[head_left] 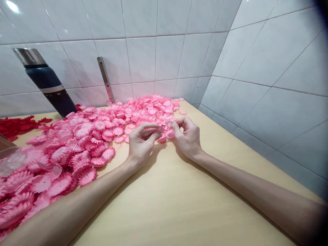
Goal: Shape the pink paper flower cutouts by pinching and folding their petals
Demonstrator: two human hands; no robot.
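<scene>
My left hand (143, 141) is closed in a pinch, its thumb and fingertips meeting at the edge of a pink scalloped flower piece (165, 127). From the other side, my right hand (188, 135) pinches the same piece between thumb and bent index finger. Both hands hover just above the table, close together. Part of the piece is hidden by fingertips, and its outline blends with the pink pile behind it. That pile of pink flower pieces (102, 126), round discs with frilled edges, spreads from behind my hands down along my left forearm.
A dark blue bottle (55, 87) with a metal cap stands at the back left. Red frilly pieces (17, 126) lie at the left edge near clear plastic (12, 162). A metal strip (104, 77) rests against the tiled wall (140, 54). The pale wooden table (174, 205) meets a side wall.
</scene>
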